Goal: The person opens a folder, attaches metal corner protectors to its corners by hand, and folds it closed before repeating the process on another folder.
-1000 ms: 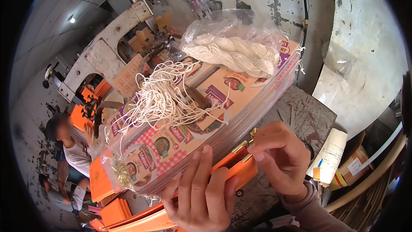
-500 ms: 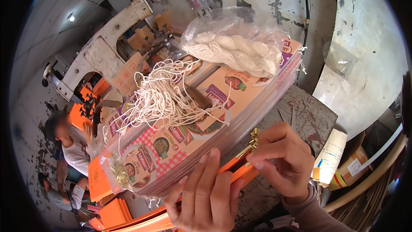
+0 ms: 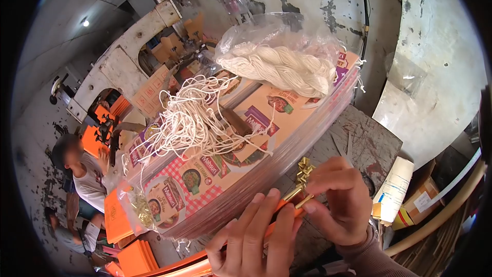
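The left hand (image 3: 256, 238) grasps a long, glossy orange folded sheet (image 3: 192, 267) at the near side of a metal worktable with a worn, scratched top (image 3: 361, 136). The right hand (image 3: 341, 203) pinches a slim gold metal piece (image 3: 304, 201) between thumb and fingertips at the sheet's far end, beside a shiny gold metal tube (image 3: 292, 194). Just beyond lies a small pile of gold metal clips (image 3: 305, 168). Alongside, a plastic-wrapped stack of printed cardboard (image 3: 210, 174) bears a loose tangle of white cord (image 3: 192, 118)
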The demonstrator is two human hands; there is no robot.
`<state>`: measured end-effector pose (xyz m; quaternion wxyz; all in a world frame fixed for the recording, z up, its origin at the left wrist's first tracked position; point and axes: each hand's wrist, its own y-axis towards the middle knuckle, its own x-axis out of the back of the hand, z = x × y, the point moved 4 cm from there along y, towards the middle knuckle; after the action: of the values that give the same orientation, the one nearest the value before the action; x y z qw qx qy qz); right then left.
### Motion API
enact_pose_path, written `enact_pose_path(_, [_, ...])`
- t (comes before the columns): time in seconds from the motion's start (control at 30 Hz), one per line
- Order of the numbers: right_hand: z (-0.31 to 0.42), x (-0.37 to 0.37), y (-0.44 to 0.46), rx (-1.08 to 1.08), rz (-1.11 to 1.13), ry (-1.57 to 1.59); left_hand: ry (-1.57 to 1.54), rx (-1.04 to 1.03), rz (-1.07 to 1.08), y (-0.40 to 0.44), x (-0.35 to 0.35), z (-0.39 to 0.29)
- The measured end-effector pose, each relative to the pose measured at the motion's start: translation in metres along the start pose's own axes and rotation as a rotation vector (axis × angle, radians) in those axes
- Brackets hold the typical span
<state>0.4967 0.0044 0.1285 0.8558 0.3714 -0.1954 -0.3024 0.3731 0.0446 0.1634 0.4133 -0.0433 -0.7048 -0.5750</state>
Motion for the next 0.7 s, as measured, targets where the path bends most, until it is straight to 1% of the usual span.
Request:
enact_pose_path(0.07, [-0.001, 0.002, -0.003, 0.016, -0.041, 0.058, 0.061, -0.205, -0.066, -0.004, -0.004, 0.004])
enact_pose_path(0.17, [0.0, 0.002, -0.004, -0.002, -0.053, 0.069, 0.022, -0.25, -0.087, 0.0, 0.0, -0.003])
enact_pose_path(0.2, [-0.001, 0.002, -0.004, -0.003, -0.053, 0.068, -0.036, -0.032, 0.015, 0.004, 0.006, -0.011])
enact_pose_path(0.27, [-0.002, 0.001, -0.003, 0.021, -0.071, 0.082, -0.094, 0.185, 0.112, 0.004, 0.003, -0.004])
enact_pose_path(0.3, [-0.002, 0.002, -0.003, 0.023, -0.07, 0.083, -0.071, -0.006, 0.019, 0.0, -0.001, 0.003])
enact_pose_path(0.37, [-0.001, 0.003, -0.003, 0.022, -0.059, 0.062, -0.044, -0.199, -0.071, -0.004, -0.006, 0.007])
enact_pose_path(0.47, [-0.001, 0.004, -0.003, 0.023, -0.051, 0.049, -0.055, -0.245, -0.145, -0.007, -0.007, 0.005])
enact_pose_path(0.5, [0.0, 0.005, -0.002, 0.022, -0.05, 0.049, -0.068, -0.201, -0.138, -0.007, -0.007, 0.004])
enact_pose_path(0.57, [0.005, 0.006, -0.001, 0.088, 0.008, -0.087, -0.08, -0.157, -0.131, -0.007, -0.006, 0.004])
enact_pose_path(0.6, [0.004, 0.007, -0.001, 0.088, 0.008, -0.086, -0.06, -0.167, -0.126, -0.007, -0.005, 0.005])
enact_pose_path(0.67, [0.006, 0.007, -0.003, 0.194, 0.03, -0.208, -0.046, -0.185, -0.12, -0.003, -0.002, -0.005])
enact_pose_path(0.7, [0.006, 0.007, -0.004, 0.192, 0.03, -0.211, -0.082, 0.026, -0.039, -0.001, 0.002, -0.011])
